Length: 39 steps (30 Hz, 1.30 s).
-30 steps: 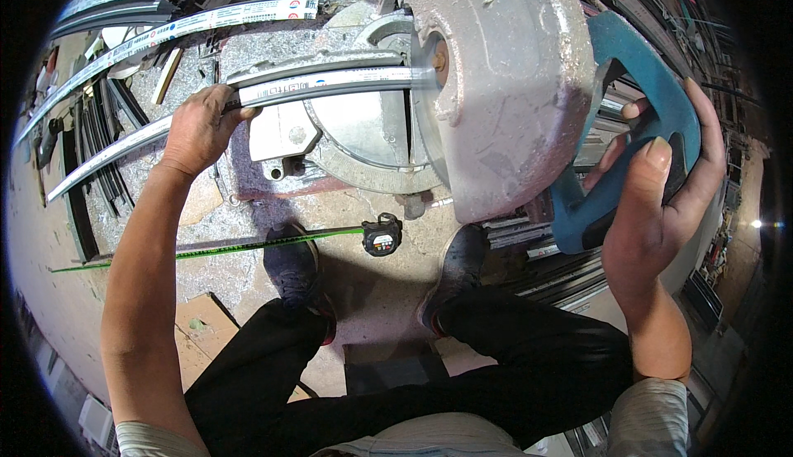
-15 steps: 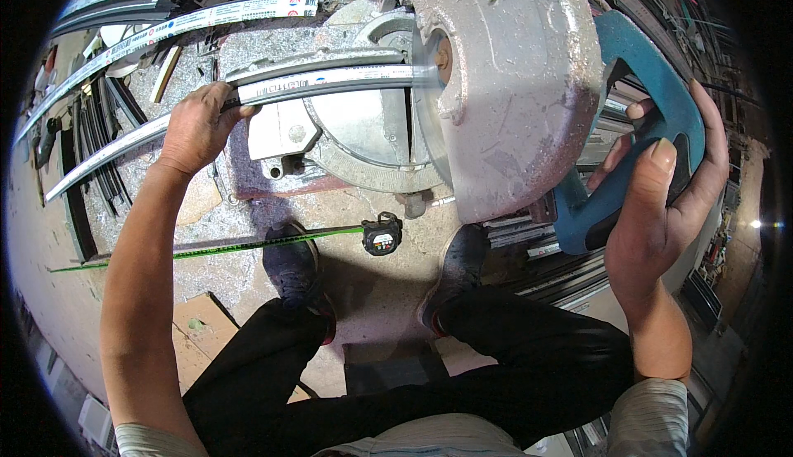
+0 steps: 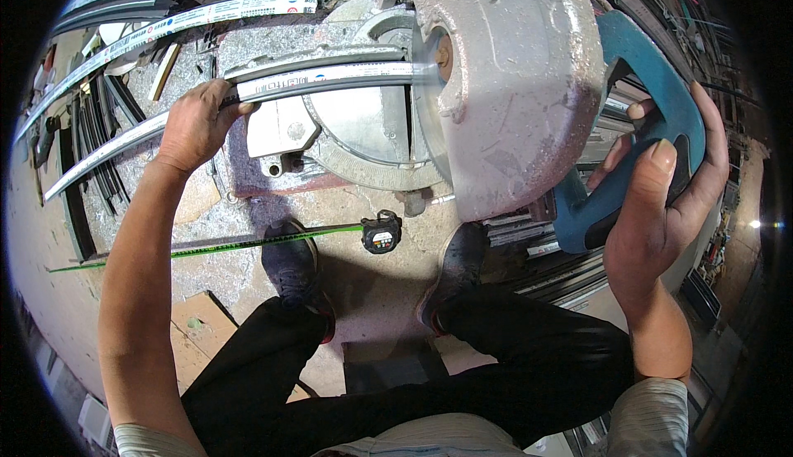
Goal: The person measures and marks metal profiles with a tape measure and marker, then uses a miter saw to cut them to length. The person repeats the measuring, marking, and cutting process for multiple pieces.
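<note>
A miter saw [image 3: 512, 93] with a dusty grey guard stands in front of me. My right hand [image 3: 652, 201] is wrapped round its blue handle [image 3: 652, 52], thumb on the near side and fingers curled through the opening. With its fingers closed on it, my left hand [image 3: 197, 125] holds a long metal profile [image 3: 330, 75] covered in printed white film. The profile lies along the saw's fence [image 3: 318, 59], and its right end meets the blade [image 3: 431, 118], which looks blurred. The profile's other end reaches out past my left hand to the lower left.
A tape measure [image 3: 381, 232] lies on the floor between my shoes, its green tape [image 3: 223, 247] drawn out leftward. Another film-covered strip [image 3: 206, 15] lies behind the saw. Dark profile offcuts [image 3: 95, 139] are at the left, and more profiles [image 3: 570, 283] lie under the handle.
Almost nothing differs. Both hands keep their grip and the saw head stays at the same height; the picture is shifted very slightly.
</note>
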### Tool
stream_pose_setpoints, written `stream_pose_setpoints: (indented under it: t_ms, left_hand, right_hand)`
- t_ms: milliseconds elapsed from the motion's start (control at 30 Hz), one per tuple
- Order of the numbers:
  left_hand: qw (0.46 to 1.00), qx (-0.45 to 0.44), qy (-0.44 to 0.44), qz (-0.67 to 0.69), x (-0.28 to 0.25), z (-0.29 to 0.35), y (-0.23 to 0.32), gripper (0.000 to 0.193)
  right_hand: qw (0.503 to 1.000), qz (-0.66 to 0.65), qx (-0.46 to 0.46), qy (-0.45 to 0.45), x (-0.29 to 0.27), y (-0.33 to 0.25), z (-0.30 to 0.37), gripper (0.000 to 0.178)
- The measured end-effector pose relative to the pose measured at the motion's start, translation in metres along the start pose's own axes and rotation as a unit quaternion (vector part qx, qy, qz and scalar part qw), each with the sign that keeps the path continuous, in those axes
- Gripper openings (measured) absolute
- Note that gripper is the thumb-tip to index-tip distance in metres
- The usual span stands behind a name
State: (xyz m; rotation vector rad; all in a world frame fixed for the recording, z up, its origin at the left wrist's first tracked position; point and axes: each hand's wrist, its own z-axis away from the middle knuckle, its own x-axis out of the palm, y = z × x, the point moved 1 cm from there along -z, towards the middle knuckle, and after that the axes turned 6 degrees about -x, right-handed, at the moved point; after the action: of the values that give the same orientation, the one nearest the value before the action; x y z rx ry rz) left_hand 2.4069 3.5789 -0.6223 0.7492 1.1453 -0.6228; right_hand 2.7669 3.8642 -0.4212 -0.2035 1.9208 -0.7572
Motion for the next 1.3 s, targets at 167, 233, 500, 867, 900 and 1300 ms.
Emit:
stream_pose_setpoints:
  t_ms: [167,233,500,867,900,1300]
  left_hand:
    - [1.0,0.003,0.006,0.004,0.002,0.0,-0.001,0.042]
    - [1.0,0.002,0.014,0.01,0.002,0.001,0.001,0.041]
    - [1.0,0.008,0.014,0.006,0.003,0.0,-0.002,0.042]
    - [1.0,0.0,0.008,0.015,0.003,0.001,-0.001,0.042]
    - [1.0,-0.001,0.009,0.017,0.003,0.0,0.0,0.042]
    - [0.999,-0.005,0.017,0.029,0.002,0.001,-0.001,0.039]
  right_hand:
    - [1.0,0.002,0.0,0.006,0.001,0.0,-0.001,0.068]
    - [1.0,0.009,-0.009,0.002,-0.002,0.002,-0.002,0.068]
    - [1.0,-0.002,-0.007,0.006,-0.001,0.002,-0.002,0.068]
    - [1.0,-0.011,-0.004,0.002,-0.001,0.001,-0.002,0.066]
    - [1.0,-0.007,-0.007,0.001,-0.002,0.002,-0.002,0.066]
    - [0.998,-0.027,0.039,0.034,-0.004,-0.006,-0.02,0.054]
